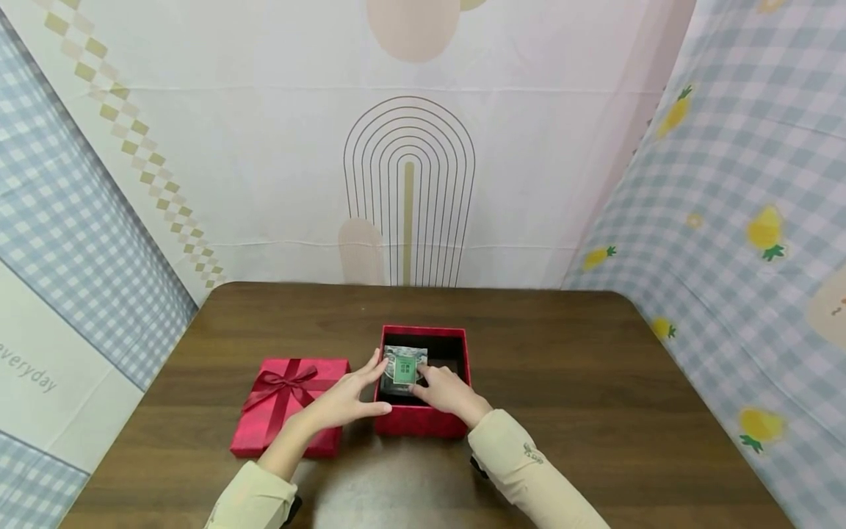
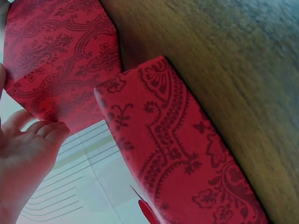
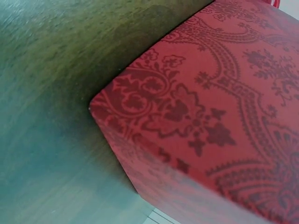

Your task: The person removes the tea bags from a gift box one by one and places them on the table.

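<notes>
A square packet (image 1: pixel 405 369) with a green label and a wave pattern lies tilted at the left side of an open red box (image 1: pixel 423 422) with a black inside. My right hand (image 1: pixel 446 391) reaches over the box's front right and pinches the packet's right edge between thumb and fingers. My left hand (image 1: pixel 357 389) stays at the box's left rim, fingers extended and thumb spread toward the front. In the left wrist view, the left hand's fingers (image 2: pixel 51 130) are right at the rim of the patterned box. The right wrist view shows the box's side (image 3: pixel 201 107), not the hand.
Left of the box lies its red lid (image 1: pixel 247 433) with a dark red ribbon bow (image 1: pixel 284 383), partly behind the left forearm. Both stand on a brown wooden table (image 1: pixel 562 382). Patterned cloth (image 1: pixel 277 169) hangs behind the table and along both sides.
</notes>
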{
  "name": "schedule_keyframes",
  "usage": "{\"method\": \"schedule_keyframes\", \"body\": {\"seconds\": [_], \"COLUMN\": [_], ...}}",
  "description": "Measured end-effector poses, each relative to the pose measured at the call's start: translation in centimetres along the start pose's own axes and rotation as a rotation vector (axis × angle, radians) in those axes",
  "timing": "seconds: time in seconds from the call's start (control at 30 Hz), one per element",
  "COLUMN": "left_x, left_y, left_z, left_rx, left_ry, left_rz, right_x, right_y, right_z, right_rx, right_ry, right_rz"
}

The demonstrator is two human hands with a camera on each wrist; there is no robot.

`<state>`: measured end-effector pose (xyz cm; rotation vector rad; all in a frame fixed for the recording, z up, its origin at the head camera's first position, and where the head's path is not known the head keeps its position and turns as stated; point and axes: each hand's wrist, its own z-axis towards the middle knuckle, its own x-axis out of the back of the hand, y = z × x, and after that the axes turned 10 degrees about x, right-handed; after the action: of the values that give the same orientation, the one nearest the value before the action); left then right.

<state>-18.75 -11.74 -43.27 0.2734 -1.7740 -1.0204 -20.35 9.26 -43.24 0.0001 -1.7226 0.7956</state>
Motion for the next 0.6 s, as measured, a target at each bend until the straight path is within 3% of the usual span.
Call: {"method": "schedule_keyframes", "body": {"seconds": [0.13, 0.43, 0.6], "left_x": [-0.06, -0.14, -0.19], "left_y": [0.03, 0.01, -0.07], "left_z": [0.03, 0.07, 0.00], "left_rx": [0.004, 0.004, 0.006], "left_ry": [0.001, -0.006, -0.005], "left_rz": [-0.001, -0.018, -0.013], "right_x": [-0.07, 0.00, 0.06], "right_y": [-0.02, 0.11, 0.22], "right_z": [-0.17, -0.26, 0.03], "right_rx": [0.000, 0.117, 0.189], "right_ry": [0.061, 0.273, 0.297], "right_rz": [0.013, -0.005, 0.074]}}
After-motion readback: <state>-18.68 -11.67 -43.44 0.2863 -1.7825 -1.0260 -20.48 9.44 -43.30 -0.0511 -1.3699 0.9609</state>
